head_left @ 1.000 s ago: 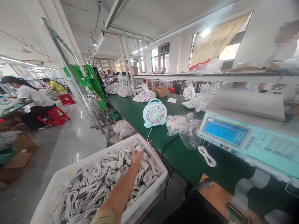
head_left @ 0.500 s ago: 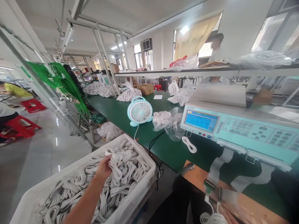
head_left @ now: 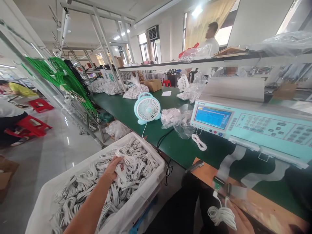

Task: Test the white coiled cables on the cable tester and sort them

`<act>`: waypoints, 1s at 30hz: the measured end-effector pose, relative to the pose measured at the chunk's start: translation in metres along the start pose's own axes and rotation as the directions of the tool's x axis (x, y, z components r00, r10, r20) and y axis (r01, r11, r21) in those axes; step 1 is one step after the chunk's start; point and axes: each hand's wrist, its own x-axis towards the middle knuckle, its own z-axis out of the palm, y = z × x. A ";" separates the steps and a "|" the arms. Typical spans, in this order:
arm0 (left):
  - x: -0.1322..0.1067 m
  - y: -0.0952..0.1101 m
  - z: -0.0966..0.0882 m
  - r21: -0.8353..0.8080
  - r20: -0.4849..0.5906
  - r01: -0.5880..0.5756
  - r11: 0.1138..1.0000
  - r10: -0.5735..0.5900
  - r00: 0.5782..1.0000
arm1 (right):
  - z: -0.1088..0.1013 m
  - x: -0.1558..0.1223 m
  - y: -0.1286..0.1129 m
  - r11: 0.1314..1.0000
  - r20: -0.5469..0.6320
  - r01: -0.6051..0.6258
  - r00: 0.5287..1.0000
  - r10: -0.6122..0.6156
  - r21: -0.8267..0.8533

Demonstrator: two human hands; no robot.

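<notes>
Our left hand (head_left: pixel 112 169) closes around a light, floppy cable bundle (head_left: pixel 123 162) in the bin (head_left: pixel 146 198); grip its bound middle. Right of the bin, our right hand (head_left: pixel 240 221) loosely cradles a coiled cable (head_left: pixel 221 216).

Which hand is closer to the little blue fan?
Left. The left hand is in the white bin below the fan; the right hand is farther, by the bench edge.

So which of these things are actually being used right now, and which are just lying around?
In use:
left hand grasping a white cable bundle
white bin full of coiled cables
right hand holding a coiled cable
tester

Lying about:
small fan
bagged cables
loose coil
green cables
</notes>
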 end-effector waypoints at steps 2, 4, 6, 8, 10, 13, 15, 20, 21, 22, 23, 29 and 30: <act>-0.003 0.003 -0.005 0.007 -0.027 -0.017 1.000 0.017 0.999 | 0.000 0.002 0.001 1.000 -0.001 0.002 1.000 -0.002 0.001; -0.008 0.010 -0.004 -0.020 -0.016 -0.050 0.999 0.049 0.999 | 0.002 0.001 0.000 1.000 -0.004 0.019 1.000 -0.019 0.001; -0.018 0.019 0.005 -0.064 0.047 -0.059 0.996 0.062 0.997 | 0.007 -0.004 -0.005 1.000 -0.015 0.029 0.999 -0.029 0.013; -0.035 0.028 0.021 -0.090 0.148 -0.025 0.996 0.039 0.988 | 0.014 -0.011 -0.010 0.998 -0.011 0.050 0.999 -0.049 0.036; -0.056 0.029 0.045 -0.075 0.283 0.019 0.997 0.003 0.959 | 0.022 -0.019 -0.015 0.994 0.021 0.087 0.996 -0.089 0.058; -0.093 0.004 0.091 0.057 0.502 0.084 0.995 -0.101 0.859 | 0.028 -0.023 -0.017 0.991 0.073 0.117 0.990 -0.121 0.068; -0.123 -0.032 0.126 0.256 0.554 0.191 0.948 -0.306 0.774 | 0.028 -0.021 -0.015 0.989 0.093 0.129 0.986 -0.136 0.077; -0.182 -0.135 0.211 0.511 0.506 0.289 0.810 -0.555 0.660 | 0.024 -0.018 -0.009 0.982 0.064 0.173 0.982 -0.178 0.076; -0.186 -0.149 0.223 0.521 0.498 0.280 0.806 -0.554 0.667 | 0.024 -0.018 -0.009 0.982 0.062 0.175 0.982 -0.180 0.075; -0.188 -0.158 0.234 0.531 0.492 0.267 0.804 -0.549 0.676 | 0.023 -0.017 -0.009 0.981 0.063 0.176 0.982 -0.181 0.076; -0.189 -0.163 0.244 0.540 0.483 0.250 0.803 -0.539 0.690 | 0.024 -0.017 -0.009 0.981 0.066 0.177 0.981 -0.183 0.081; -0.195 -0.163 0.270 0.538 0.422 0.212 0.816 -0.478 0.770 | 0.033 -0.020 -0.010 0.973 0.061 0.208 0.975 -0.214 0.100; -0.198 -0.163 0.269 0.533 0.410 0.216 0.818 -0.473 0.780 | 0.035 -0.023 -0.009 0.973 0.057 0.209 0.975 -0.215 0.099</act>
